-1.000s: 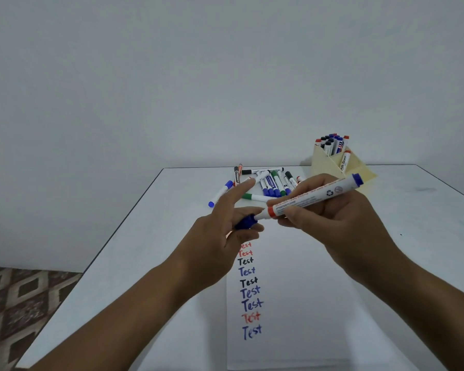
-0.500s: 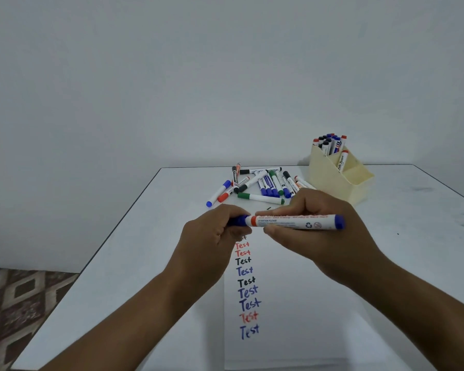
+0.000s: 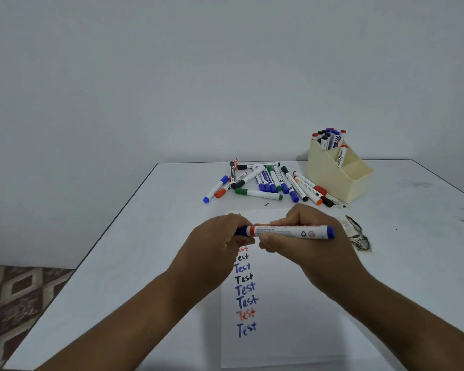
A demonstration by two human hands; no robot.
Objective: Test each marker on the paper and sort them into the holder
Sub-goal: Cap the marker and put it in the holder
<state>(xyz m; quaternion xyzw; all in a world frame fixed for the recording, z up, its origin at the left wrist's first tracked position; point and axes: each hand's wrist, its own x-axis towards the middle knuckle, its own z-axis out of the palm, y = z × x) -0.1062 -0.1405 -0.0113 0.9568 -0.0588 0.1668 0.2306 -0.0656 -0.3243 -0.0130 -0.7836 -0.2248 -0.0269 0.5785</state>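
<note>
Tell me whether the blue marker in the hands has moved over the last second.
Yes. The blue marker has dropped from level with the loose marker pile to over the top of the paper, and levelled out from tilted.

Colours on the white table [image 3: 123, 263]

White marker [image 3: 287, 231] with blue ends and an orange band; cream holder [image 3: 332, 178]; white paper [image 3: 292, 317] lettered red, black, blue; brown diamond-patterned floor [image 3: 16, 298].

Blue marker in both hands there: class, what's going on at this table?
A person is holding a blue marker level above the paper. The left hand grips its cap end, the right hand its barrel. "Test" is written repeatedly down the paper. More markers lie loose beyond it, and some stand in the cream holder.
</note>
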